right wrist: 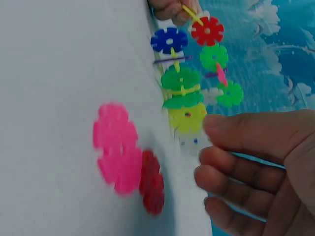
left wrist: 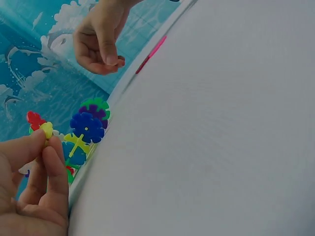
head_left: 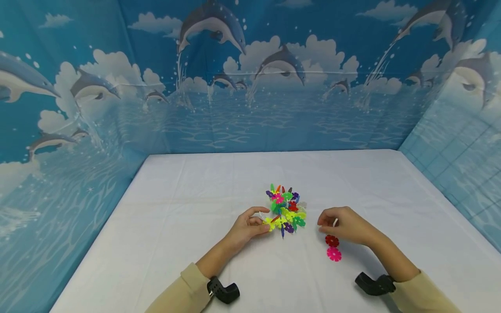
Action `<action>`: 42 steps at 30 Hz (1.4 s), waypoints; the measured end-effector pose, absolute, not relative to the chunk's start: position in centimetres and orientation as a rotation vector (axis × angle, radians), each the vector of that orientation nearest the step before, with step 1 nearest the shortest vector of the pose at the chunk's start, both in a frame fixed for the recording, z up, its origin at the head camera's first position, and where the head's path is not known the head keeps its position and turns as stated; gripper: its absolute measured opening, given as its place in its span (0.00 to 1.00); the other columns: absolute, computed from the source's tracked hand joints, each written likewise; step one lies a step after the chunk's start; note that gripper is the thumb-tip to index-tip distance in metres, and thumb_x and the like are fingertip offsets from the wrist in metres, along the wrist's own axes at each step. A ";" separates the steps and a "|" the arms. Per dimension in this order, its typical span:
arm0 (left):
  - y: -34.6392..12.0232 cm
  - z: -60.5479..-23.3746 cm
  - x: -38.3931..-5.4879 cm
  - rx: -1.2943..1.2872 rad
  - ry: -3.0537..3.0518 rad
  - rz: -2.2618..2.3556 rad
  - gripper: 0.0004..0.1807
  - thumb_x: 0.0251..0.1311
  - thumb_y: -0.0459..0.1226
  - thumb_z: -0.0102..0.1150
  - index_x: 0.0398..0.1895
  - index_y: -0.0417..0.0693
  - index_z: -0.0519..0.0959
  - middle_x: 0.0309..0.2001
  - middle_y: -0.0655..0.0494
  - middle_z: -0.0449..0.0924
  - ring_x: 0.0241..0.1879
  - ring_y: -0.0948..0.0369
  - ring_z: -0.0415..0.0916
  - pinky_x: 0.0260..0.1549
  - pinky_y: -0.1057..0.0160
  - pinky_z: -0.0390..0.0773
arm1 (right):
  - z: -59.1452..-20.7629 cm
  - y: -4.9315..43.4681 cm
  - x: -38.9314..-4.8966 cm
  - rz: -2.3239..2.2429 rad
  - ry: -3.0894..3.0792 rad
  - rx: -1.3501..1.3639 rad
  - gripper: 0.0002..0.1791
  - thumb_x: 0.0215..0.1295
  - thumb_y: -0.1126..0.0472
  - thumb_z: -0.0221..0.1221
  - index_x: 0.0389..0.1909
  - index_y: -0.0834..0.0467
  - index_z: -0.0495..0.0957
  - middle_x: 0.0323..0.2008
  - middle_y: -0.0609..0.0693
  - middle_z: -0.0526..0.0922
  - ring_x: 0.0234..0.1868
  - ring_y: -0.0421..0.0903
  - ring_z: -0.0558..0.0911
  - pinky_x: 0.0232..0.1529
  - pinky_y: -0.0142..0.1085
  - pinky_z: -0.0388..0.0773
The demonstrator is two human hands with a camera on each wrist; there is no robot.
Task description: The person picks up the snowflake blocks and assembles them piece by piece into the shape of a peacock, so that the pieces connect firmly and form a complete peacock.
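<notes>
Several bright notched flower-shaped discs are joined into one spiky cluster [head_left: 288,213], standing on the white table. My left hand [head_left: 247,227] is at its left side. In the left wrist view, the thumb and index finger pinch a yellow flower disc [left wrist: 47,130] of the cluster. To the right of the cluster, my right hand [head_left: 350,224] hovers with bent fingers, and nothing shows between thumb and fingers [right wrist: 231,179]. Just below that hand, a red flower disc [head_left: 332,241] and a pink flower disc [head_left: 334,254] lie close together on the table.
The white-covered table [head_left: 195,182] reaches back to a blue curtain [head_left: 250,126] printed with dolphins, which also stands along both sides. Each wrist carries a black mount, one by the left sleeve [head_left: 223,290] and one by the right sleeve [head_left: 375,284].
</notes>
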State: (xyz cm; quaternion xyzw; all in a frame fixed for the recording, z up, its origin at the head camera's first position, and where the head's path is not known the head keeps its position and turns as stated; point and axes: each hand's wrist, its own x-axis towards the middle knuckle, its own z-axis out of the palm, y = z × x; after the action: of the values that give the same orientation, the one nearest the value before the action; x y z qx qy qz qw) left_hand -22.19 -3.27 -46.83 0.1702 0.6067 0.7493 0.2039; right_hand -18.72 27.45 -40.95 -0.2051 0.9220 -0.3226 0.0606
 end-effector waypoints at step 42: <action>-3.2 -47.0 -22.1 0.381 1.673 2.154 0.17 0.61 0.23 0.58 0.53 0.25 0.74 0.32 0.51 0.84 0.34 0.58 0.85 0.36 0.68 0.81 | -42.2 20.1 -17.2 -1.458 2.775 -0.636 0.09 0.56 0.69 0.68 0.31 0.60 0.75 0.26 0.45 0.79 0.26 0.39 0.78 0.27 0.32 0.78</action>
State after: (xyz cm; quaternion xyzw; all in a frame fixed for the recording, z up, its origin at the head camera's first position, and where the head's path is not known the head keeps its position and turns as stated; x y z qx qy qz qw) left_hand -22.12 -3.21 -46.97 0.1356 0.5962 0.7675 0.1928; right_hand -17.17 20.09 -42.24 -0.1988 0.8672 -0.4557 -0.0283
